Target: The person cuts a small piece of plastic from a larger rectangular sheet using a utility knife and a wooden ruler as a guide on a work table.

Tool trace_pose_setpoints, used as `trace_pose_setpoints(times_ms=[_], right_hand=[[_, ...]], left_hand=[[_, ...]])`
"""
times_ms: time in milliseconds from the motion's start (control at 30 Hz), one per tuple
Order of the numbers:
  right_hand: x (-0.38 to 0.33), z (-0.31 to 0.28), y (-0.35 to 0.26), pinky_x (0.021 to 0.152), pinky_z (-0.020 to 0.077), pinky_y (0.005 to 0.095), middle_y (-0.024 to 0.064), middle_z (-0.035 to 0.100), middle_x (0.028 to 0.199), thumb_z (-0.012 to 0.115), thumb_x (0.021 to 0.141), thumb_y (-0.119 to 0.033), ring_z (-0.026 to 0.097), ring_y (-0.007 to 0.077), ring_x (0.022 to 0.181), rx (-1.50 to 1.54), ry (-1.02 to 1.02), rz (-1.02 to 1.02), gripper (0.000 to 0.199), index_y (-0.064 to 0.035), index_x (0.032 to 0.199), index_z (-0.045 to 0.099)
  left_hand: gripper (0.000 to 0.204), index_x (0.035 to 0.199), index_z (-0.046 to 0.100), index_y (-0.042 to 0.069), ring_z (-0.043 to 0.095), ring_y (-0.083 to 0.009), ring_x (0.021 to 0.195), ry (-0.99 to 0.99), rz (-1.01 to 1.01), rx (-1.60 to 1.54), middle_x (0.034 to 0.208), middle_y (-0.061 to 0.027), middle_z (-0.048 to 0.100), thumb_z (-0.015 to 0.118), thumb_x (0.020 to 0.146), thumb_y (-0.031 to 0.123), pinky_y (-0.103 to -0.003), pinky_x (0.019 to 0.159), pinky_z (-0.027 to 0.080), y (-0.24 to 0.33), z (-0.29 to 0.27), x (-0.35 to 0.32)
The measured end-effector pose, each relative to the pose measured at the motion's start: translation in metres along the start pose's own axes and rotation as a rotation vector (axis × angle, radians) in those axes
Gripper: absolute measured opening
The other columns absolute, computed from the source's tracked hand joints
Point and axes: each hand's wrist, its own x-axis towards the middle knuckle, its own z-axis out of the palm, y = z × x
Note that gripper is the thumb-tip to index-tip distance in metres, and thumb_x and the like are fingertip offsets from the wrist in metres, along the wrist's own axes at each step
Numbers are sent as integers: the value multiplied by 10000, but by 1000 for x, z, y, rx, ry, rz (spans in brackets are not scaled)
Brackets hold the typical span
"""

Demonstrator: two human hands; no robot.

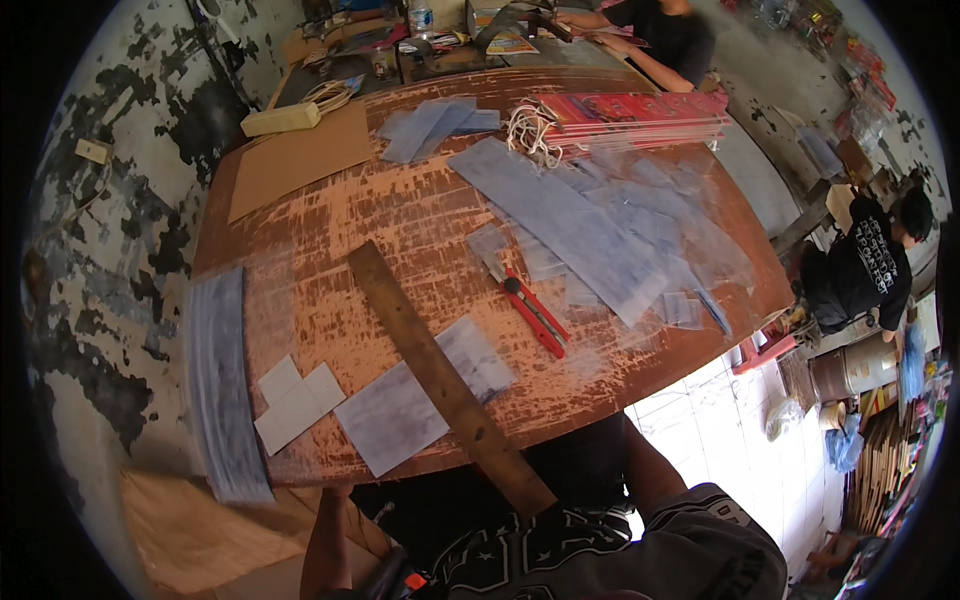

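Observation:
Both my forearms, the left (328, 545) and the right (652, 468), reach toward the table's near edge, and the hands themselves are hidden below it. Closest to them, a long worn brown straightedge (405, 335) lies slantwise over a cloudy plastic sheet (375, 430), its near end overhanging the edge. To its right rests a red utility knife (535, 315) with its blade end pointing away from me. Several small white cards (300, 408) overlap left of the sheet. At the left edge lies a long stack of bluish plastic strips (220, 390).
The scratched brown table (310, 240) bears a large plastic sheet (570, 225) among scraps, stacked red bags with white cords (625, 118), cardboard (305, 160) and a cream power strip (280, 120). A person (665, 45) works beyond it; another (865, 260) is at the right.

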Motion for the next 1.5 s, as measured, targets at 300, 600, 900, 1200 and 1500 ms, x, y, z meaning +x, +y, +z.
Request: trace_pose_setpoints(times_ms=[300,600,900,1200,1500], right_hand=[[-2,-36,-40,1223,419,515,196,525,1599,465,1094,-578,515,395,1441,86,58,-49,719,-55,1587,481],[-8,-21,3,1226,422,514,187,524,1608,453,1090,-620,521,386,1442,136,-33,60,757,-59,1598,473],[-74,-94,43,1229,424,513,177,523,1616,440,1086,-662,527,378,1443,241,-118,123,795,-63,1609,464],[-149,-80,21,1210,453,477,147,492,1649,391,1056,-771,537,322,1452,-164,-184,200,921,-90,1675,355],[-219,-156,-8,1064,523,361,74,769,1224,780,1009,-384,698,190,1152,-1257,-712,498,386,-103,1270,741]], left_hand=[[478,1467,567,84,569,-318,1349,-12,-8,28,1500,-129,589,532,1107,396,-482,1144,460,-5,-9,13],[504,1485,553,85,550,-322,1380,-11,-20,46,1528,-134,569,527,1109,420,-487,1168,439,-4,-24,7],[531,1503,538,86,532,-327,1412,-5,-4,16,1557,-138,549,522,1110,444,-491,1192,419,18,-15,14],[559,1521,524,87,513,-331,1443,29,9,-241,1585,-143,529,517,1112,468,-495,1216,398,70,-15,8],[537,1494,539,113,510,-343,1444,92,31,31,1547,-148,542,599,1072,439,-525,1220,375,118,-13,4]])
